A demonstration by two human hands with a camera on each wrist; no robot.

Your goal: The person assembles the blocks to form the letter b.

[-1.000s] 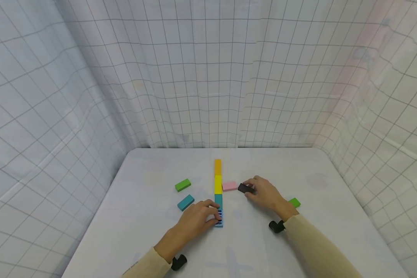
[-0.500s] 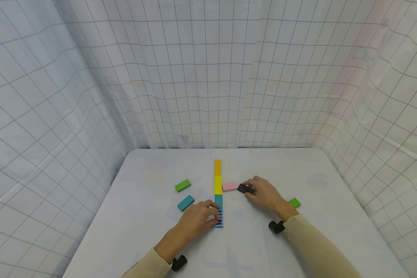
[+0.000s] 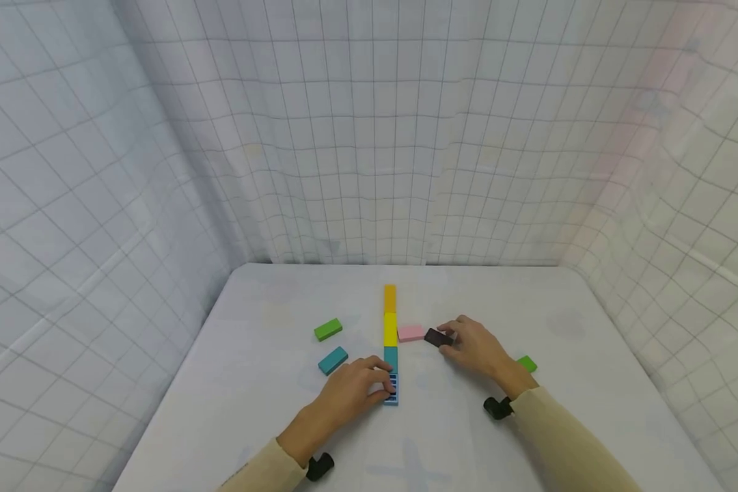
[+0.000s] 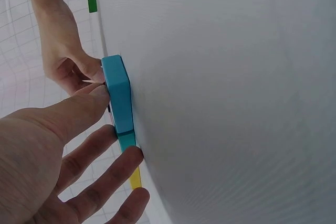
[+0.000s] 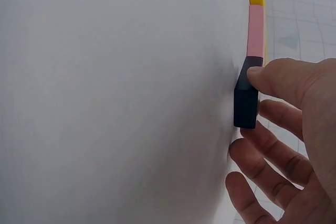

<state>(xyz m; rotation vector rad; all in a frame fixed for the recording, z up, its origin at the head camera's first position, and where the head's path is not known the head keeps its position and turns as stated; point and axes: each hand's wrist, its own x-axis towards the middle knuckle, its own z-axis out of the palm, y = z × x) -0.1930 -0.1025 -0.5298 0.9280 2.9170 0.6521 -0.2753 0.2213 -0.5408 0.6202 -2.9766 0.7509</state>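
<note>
Several coloured blocks form a line across the table: orange (image 3: pixel 390 298), yellow (image 3: pixel 390 329), teal (image 3: pixel 390 359) and, nearest me, a light blue block (image 3: pixel 393 402) with a slotted top. My left hand (image 3: pixel 350 391) pinches the light blue block between thumb and forefinger; the other fingers (image 4: pixel 102 187) are spread beside the row. To the right, a pink block (image 3: pixel 411 333) lies crosswise against the yellow one. A black block (image 3: pixel 436 337) sits end-on to the pink one, slightly angled. My right hand (image 3: pixel 475 347) holds it lightly, thumb on its near side and fingers behind.
Left of the row lie a green block (image 3: pixel 328 330) and a loose teal block (image 3: pixel 333 361). Another green block (image 3: pixel 527 364) is partly behind my right wrist. Grid-patterned curtains (image 3: pixel 369 137) hang behind the white table (image 3: pixel 270 307) and at both sides.
The head view has shifted a little. My right hand has eased slightly right, so more of the black block's top shows. My left hand stays on the light blue block.
</note>
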